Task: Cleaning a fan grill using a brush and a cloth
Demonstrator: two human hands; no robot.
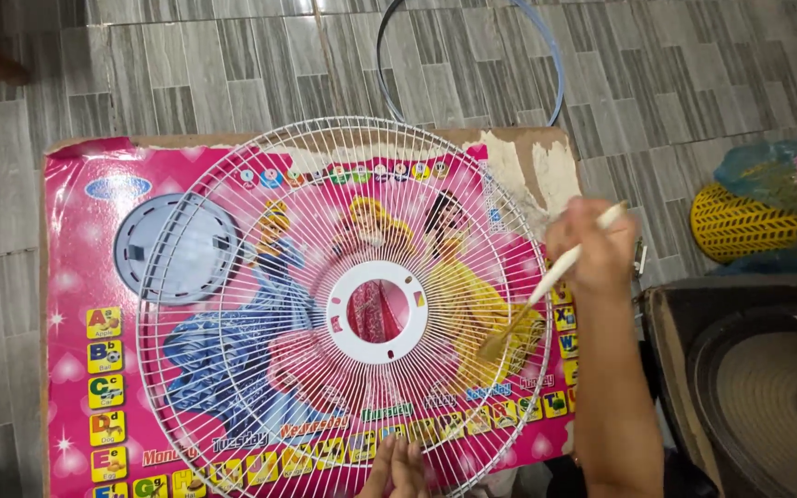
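Note:
A round white wire fan guard (260, 277) lies flat on a pink picture board (76, 277) on the tiled floor. My right hand (592, 249) grips a pale-handled paintbrush (555, 269) whose bristles rest on the guard's right-hand wires. My left hand (397, 468) presses on the guard's near rim at the bottom edge of view, fingers together. A white plastic hub ring (375, 355) sits at the guard's middle.
A grey round plastic cap (172, 249) lies under the guard's left side. A thin metal hoop (469, 55) rests on the floor behind the board. A yellow basket (740, 221) in blue plastic and a dark box with a round woven thing (767, 387) stand at right.

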